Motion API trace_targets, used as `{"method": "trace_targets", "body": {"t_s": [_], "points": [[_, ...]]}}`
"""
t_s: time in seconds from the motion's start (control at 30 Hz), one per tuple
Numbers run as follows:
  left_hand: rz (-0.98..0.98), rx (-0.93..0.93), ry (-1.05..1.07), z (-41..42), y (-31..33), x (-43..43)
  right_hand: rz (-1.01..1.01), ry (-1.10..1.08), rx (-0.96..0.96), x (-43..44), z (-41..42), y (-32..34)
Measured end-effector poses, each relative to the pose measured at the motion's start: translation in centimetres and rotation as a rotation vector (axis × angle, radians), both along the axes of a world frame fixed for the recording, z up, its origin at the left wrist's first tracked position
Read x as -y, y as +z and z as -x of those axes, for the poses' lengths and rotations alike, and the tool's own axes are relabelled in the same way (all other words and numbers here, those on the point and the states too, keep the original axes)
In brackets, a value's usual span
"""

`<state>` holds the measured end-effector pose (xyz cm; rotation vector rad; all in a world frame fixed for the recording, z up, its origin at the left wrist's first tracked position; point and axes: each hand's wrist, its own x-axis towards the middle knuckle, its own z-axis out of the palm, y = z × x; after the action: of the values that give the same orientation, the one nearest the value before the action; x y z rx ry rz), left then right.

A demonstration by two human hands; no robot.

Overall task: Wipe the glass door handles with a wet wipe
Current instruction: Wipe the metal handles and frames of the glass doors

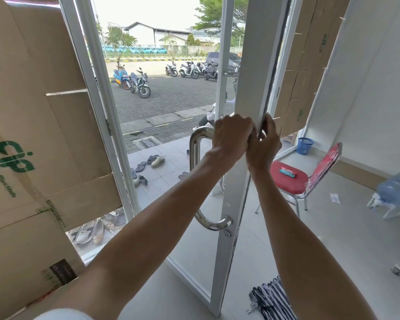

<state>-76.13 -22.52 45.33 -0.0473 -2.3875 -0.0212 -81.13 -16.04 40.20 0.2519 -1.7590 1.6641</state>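
Note:
The white-framed glass door stands open, edge-on to me. A chrome D-shaped door handle is fixed to its left face, with the lower mount near the lock. My left hand is closed around the handle's top bend. My right hand presses against the door's right side at the same height, fingers curled past the door edge and touching my left hand. Whatever it holds is hidden. No wet wipe shows in either hand. A teal wipe pack lies on the red chair.
Cardboard boxes are stacked close on the left. The red chair stands right of the door, with a blue basket behind it. A water jug and a striped cloth lie on the floor. Shoes lie outside.

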Motion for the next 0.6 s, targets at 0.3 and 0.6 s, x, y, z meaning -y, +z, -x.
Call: {"method": "trace_targets", "body": {"t_s": [0.3, 0.6], "points": [[-0.033, 0.144, -0.176, -0.1, 0.3, 2.8, -0.018, 0.019, -0.011, -0.2, -0.4, 0.1], [-0.365, 0.307, -0.369, -0.3, 2.4, 5.7, -0.012, 0.018, -0.008, 0.2, -1.2, -0.1]]}}
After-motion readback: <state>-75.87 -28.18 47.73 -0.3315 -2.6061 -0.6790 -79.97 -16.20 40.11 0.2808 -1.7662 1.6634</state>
